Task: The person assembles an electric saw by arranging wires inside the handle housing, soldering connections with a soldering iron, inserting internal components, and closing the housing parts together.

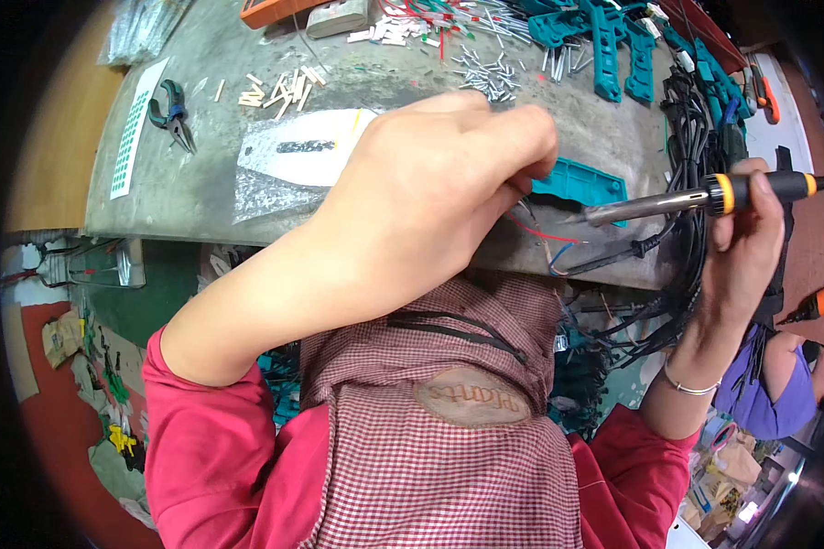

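One iron: black-and-yellow soldering iron (677,201), over the worn grey table (215,137) on the right, its metal barrel angled left, tip near a thin red wire (549,236); contact unclear.
Right hand (746,215): wrapped around the handle.
Left hand (449,165): fingers curled in by the tip; whether they grip anything, I can't tell.
Good handling: steady wrist, I'd say, fingertips well off that barrel, insulation spared.
Teal plastic housing (581,183): rigid, hollow-looking, just beside the barrel.
Farther out: shiny metal pins (490,75), crinkly clear bubble wrap (275,197), narrow-nosed dark-handled pliers (176,119).
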`<state>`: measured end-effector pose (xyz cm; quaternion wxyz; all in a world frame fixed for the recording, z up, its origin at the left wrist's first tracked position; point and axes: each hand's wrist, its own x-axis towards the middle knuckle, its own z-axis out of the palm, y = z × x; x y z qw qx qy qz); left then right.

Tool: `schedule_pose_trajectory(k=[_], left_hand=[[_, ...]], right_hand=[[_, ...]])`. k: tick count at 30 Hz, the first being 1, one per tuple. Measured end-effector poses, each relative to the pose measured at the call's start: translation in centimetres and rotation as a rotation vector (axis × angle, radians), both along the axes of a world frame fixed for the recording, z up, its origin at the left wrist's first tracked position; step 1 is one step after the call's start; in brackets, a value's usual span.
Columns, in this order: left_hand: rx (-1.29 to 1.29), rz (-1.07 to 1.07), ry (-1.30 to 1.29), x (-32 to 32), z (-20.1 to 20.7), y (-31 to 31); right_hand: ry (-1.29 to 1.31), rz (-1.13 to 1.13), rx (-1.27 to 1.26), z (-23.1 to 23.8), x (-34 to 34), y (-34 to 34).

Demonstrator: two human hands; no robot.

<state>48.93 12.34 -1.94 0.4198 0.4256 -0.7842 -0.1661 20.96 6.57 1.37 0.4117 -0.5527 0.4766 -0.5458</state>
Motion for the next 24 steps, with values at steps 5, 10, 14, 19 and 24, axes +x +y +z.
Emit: schedule_pose_trajectory(k=[5,10,14,19,24], left_hand=[[-0.063,0.027,-0.056,-0.3,-0.8,0.1],[-0.117,0.010,-0.053,-0.8,-1.1,-0.1],[-0.194,0.000,-0.061,-0.8,-1.6,-0.2],[-0.247,0.003,-0.075,-1.2,-1.5,-0.5],[-0.312,-0.018,-0.082,-1.6,-1.5,-0.5]], right_hand=[[-0.046,0.040,0.026,-1.3,1.3,0.7],[-0.033,0.040,0.028,-1.9,1.2,0.6],[-0.016,0.029,0.017,-2.3,1.4,0.7],[-0.030,0.026,0.009,-2.1,1.2,0.7],[-0.049,0.000,0.004,-2.1,1.6,0.7]])
